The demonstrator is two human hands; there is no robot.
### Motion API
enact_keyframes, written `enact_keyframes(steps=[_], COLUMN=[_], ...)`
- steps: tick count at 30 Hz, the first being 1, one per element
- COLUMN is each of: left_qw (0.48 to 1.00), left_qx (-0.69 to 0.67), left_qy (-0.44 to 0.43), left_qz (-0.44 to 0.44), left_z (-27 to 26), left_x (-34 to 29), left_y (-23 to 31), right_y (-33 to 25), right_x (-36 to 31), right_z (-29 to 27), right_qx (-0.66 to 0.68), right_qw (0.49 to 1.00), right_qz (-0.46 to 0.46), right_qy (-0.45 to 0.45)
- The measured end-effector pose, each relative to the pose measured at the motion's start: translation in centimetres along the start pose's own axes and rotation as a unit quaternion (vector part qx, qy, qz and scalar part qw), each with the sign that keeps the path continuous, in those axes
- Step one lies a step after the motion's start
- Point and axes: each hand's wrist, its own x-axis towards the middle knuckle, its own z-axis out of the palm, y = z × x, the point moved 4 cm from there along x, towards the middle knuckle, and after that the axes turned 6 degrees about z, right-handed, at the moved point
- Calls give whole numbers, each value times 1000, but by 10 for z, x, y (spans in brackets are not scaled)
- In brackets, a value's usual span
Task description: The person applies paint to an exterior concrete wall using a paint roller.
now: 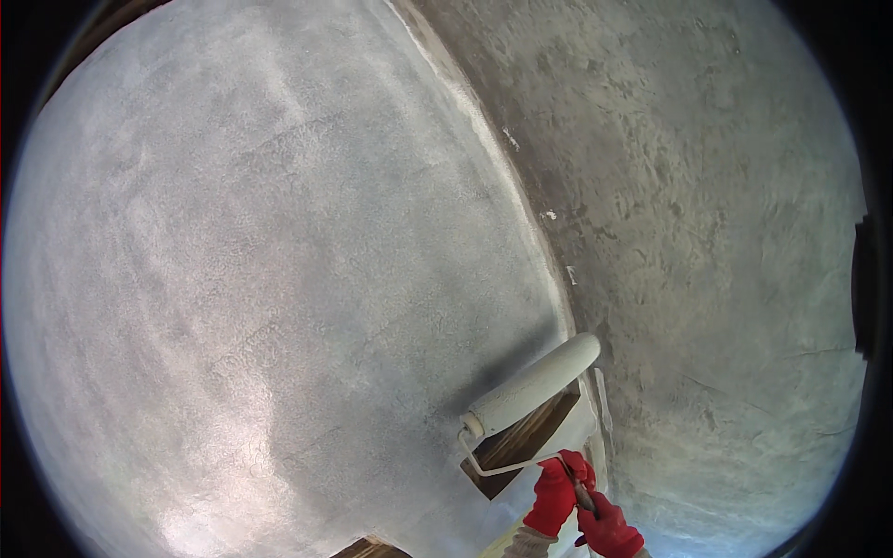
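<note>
My left hand (556, 493), in a red glove, grips a paint roller (535, 386) by the upper part of its handle, near the bent wire frame. Just below and to the right, my right hand (609, 528), also red-gloved, is closed around the lower handle. The long sleeve of the roller is coated white and tilts up to the right. Its right end reaches the corner where the white-painted wall (307, 270) meets a bare grey plaster wall (716, 214). A shadow of the roller falls on the painted side.
Behind the roller frame, a brown wooden surface (526, 442) shows. More brown wood (370, 549) appears at the bottom edge. White paint specks (549, 215) mark the grey wall beside the corner. A dark object (864, 288) lies at the right rim.
</note>
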Motion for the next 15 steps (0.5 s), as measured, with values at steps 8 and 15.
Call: enact_keyframes(steps=[8, 15], left_qw=[992, 985], left_qx=[81, 131], left_qy=[99, 116], left_qz=[22, -7], left_z=[-25, -12], left_x=[9, 18], left_y=[-1, 19], right_y=[-1, -14], right_x=[46, 59], right_z=[-5, -5], right_qx=[-9, 9], right_qw=[999, 995], right_qz=[44, 96], right_qy=[6, -40])
